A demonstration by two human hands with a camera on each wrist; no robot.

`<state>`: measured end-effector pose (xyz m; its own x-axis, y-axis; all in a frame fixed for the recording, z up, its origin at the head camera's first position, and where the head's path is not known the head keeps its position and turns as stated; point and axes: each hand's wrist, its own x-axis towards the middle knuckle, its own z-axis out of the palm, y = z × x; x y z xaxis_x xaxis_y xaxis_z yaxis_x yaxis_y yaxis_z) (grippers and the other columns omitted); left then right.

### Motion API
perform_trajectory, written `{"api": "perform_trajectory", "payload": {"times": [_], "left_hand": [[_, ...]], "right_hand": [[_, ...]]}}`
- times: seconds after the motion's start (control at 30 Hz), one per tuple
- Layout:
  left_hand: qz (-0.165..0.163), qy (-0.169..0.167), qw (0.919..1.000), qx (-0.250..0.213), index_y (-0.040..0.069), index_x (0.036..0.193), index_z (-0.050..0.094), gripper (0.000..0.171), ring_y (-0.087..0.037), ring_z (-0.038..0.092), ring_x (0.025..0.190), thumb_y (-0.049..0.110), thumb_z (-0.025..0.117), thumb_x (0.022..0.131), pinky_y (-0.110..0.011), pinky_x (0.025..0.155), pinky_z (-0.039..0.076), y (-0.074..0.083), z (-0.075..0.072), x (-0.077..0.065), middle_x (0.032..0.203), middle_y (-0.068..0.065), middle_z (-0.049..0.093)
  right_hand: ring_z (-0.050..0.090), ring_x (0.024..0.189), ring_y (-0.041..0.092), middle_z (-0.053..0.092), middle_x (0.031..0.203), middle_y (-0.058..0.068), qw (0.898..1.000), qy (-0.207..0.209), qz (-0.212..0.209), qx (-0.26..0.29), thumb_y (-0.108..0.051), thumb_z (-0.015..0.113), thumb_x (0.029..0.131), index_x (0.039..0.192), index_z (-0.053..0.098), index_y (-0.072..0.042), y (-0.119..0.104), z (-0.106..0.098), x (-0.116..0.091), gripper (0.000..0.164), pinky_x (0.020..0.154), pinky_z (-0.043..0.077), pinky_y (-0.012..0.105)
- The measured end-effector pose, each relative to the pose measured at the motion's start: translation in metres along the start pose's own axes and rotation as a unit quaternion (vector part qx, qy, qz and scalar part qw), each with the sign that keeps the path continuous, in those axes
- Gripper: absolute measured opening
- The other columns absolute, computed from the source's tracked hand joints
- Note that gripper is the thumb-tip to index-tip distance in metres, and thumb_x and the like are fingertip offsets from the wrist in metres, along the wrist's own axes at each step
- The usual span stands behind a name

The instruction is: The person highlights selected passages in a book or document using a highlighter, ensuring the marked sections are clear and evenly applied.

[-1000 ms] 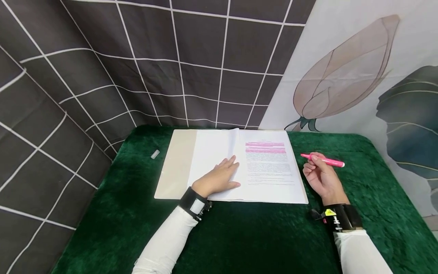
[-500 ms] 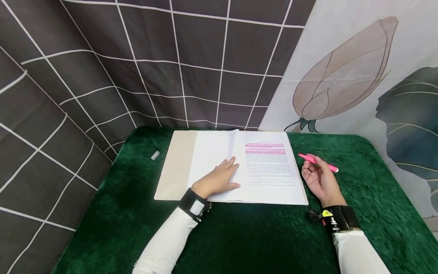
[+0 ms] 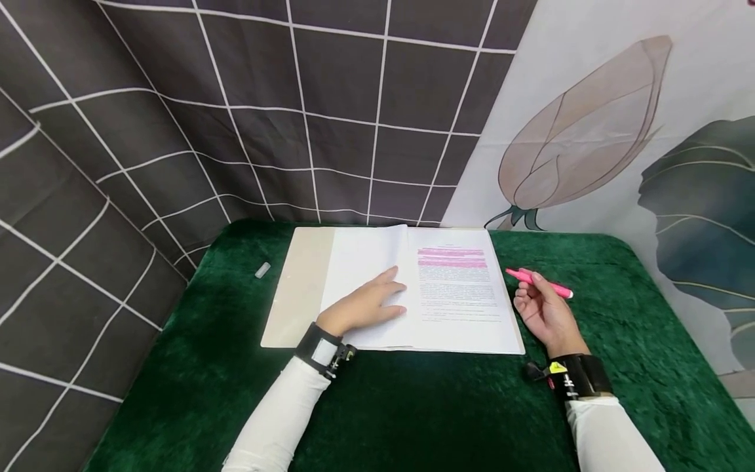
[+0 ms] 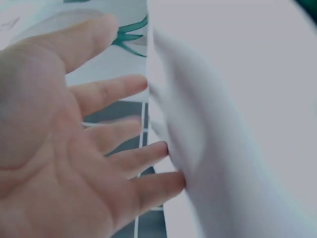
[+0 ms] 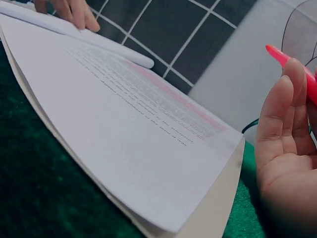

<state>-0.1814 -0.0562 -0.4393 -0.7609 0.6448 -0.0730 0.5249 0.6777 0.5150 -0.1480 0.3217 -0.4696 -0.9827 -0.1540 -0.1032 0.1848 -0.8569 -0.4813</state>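
An open folder [image 3: 297, 288] of white paper lies on the green cloth, with a blank left page [image 3: 360, 255] and a printed right page [image 3: 460, 334]. Pink highlighting [image 3: 451, 257] covers the upper lines of print. My left hand [image 3: 366, 305] is at the left page near the centre fold, fingers spread; the left wrist view has its fingertips [image 4: 176, 183] at the curved paper. To the right of the folder, my right hand [image 3: 548, 318] holds a pink highlighter [image 3: 560, 289], palm turned up. The highlighter's tip points left, apart from the page's right edge.
A small pale cap-like piece [image 3: 262, 270] lies on the green cloth [image 3: 413, 406] left of the folder. Behind the table hang a dark grid-patterned cloth [image 3: 339, 141] and a white cloth with a flower print [image 3: 584, 137].
My left hand has shifted slightly left on the page, its fingers more spread. My right hand has brought the highlighter a little closer to the folder. The view has shifted slightly.
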Motion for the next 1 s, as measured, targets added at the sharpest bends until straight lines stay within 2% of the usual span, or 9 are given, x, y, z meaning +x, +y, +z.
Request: {"api": "perform_trajectory", "payload": {"times": [0.13, 0.3, 0.4, 0.47, 0.6, 0.7, 0.8, 0.93, 1.0], "left_hand": [[-0.008, 0.05, 0.9985, -0.023, 0.011, 0.134, 0.058, 0.045, -0.026, 0.031, 0.143, 0.036, 0.057, 0.096, -0.045, 0.115, 0.032, -0.001, -0.012, -0.003, 0.159, -0.01, 0.031], [-0.033, 0.097, 0.9946, -0.016, 0.011, 0.132, 0.06, 0.043, -0.027, 0.039, 0.138, 0.035, 0.056, 0.097, -0.046, 0.114, 0.033, -0.012, -0.037, -0.014, 0.151, -0.01, 0.044], [-0.048, 0.118, 0.9919, 0.004, 0.007, 0.132, 0.058, 0.044, -0.03, 0.042, 0.134, 0.033, 0.056, 0.097, -0.048, 0.113, 0.034, -0.033, -0.053, -0.025, 0.146, -0.015, 0.048], [-0.069, 0.135, 0.9883, 0.013, 0.003, 0.133, 0.056, 0.044, -0.033, 0.044, 0.131, 0.028, 0.057, 0.097, -0.051, 0.111, 0.036, -0.051, -0.066, -0.037, 0.143, -0.019, 0.05], [-0.144, 0.165, 0.9752, 0.033, -0.005, 0.138, 0.046, 0.051, -0.042, 0.04, 0.131, 0.022, 0.057, 0.097, -0.058, 0.107, 0.036, -0.085, -0.089, -0.064, 0.143, -0.028, 0.044], [-0.201, 0.164, 0.9644, 0.052, -0.011, 0.143, 0.035, 0.06, -0.051, 0.033, 0.132, 0.021, 0.056, 0.096, -0.064, 0.106, 0.033, -0.106, -0.099, -0.082, 0.146, -0.035, 0.035], [-0.236, 0.151, 0.9579, 0.064, -0.017, 0.144, 0.026, 0.069, -0.058, 0.029, 0.13, 0.021, 0.057, 0.096, -0.069, 0.105, 0.03, -0.122, -0.104, -0.093, 0.146, -0.041, 0.029], [-0.259, 0.132, 0.9541, 0.073, -0.023, 0.141, 0.022, 0.075, -0.062, 0.03, 0.124, 0.023, 0.059, 0.095, -0.072, 0.103, 0.028, -0.136, -0.104, -0.102, 0.142, -0.045, 0.028], [-0.264, 0.122, 0.9535, 0.08, -0.025, 0.138, 0.026, 0.073, -0.062, 0.032, 0.121, 0.024, 0.059, 0.095, -0.071, 0.102, 0.029, -0.142, -0.101, -0.105, 0.138, -0.047, 0.031]], "right_hand": [[0.065, 0.068, 0.022, 0.072, 0.08, 0.015, 1.0, 0.005, 0.001, -0.003, -0.014, 0.041, 0.105, 0.106, 0.069, 0.001, 0.001, -0.001, -0.001, 0.032, 0.065, 0.057, 0.032], [0.065, 0.07, 0.022, 0.072, 0.081, 0.015, 1.0, -0.002, -0.005, -0.015, -0.014, 0.041, 0.105, 0.109, 0.068, 0.0, 0.003, -0.001, -0.001, 0.031, 0.066, 0.057, 0.032], [0.064, 0.07, 0.021, 0.071, 0.081, 0.014, 1.0, -0.006, -0.01, -0.026, -0.014, 0.041, 0.105, 0.109, 0.068, 0.0, 0.003, 0.0, 0.0, 0.031, 0.066, 0.057, 0.031], [0.064, 0.07, 0.021, 0.071, 0.081, 0.014, 0.999, -0.005, -0.011, -0.033, -0.014, 0.042, 0.104, 0.107, 0.068, 0.0, 0.004, 0.0, 0.0, 0.03, 0.066, 0.057, 0.031], [0.063, 0.069, 0.021, 0.071, 0.08, 0.013, 0.999, -0.004, -0.007, -0.042, -0.013, 0.044, 0.104, 0.104, 0.068, 0.001, 0.003, 0.0, -0.001, 0.028, 0.064, 0.056, 0.031], [0.063, 0.07, 0.02, 0.071, 0.082, 0.013, 0.999, -0.008, -0.007, -0.046, -0.013, 0.044, 0.104, 0.106, 0.067, 0.0, 0.002, 0.0, -0.001, 0.026, 0.065, 0.056, 0.031], [0.062, 0.071, 0.02, 0.07, 0.083, 0.013, 0.999, -0.013, -0.007, -0.047, -0.013, 0.044, 0.104, 0.108, 0.067, 0.0, 0.0, 0.0, -0.002, 0.027, 0.066, 0.056, 0.03], [0.062, 0.071, 0.02, 0.069, 0.084, 0.012, 0.998, -0.018, -0.003, -0.055, -0.014, 0.042, 0.104, 0.107, 0.066, -0.001, 0.001, 0.001, -0.002, 0.027, 0.067, 0.056, 0.03], [0.061, 0.07, 0.02, 0.069, 0.083, 0.011, 0.998, -0.018, -0.001, -0.061, -0.014, 0.042, 0.104, 0.107, 0.067, -0.001, 0.003, 0.001, -0.002, 0.028, 0.066, 0.055, 0.03]]}}
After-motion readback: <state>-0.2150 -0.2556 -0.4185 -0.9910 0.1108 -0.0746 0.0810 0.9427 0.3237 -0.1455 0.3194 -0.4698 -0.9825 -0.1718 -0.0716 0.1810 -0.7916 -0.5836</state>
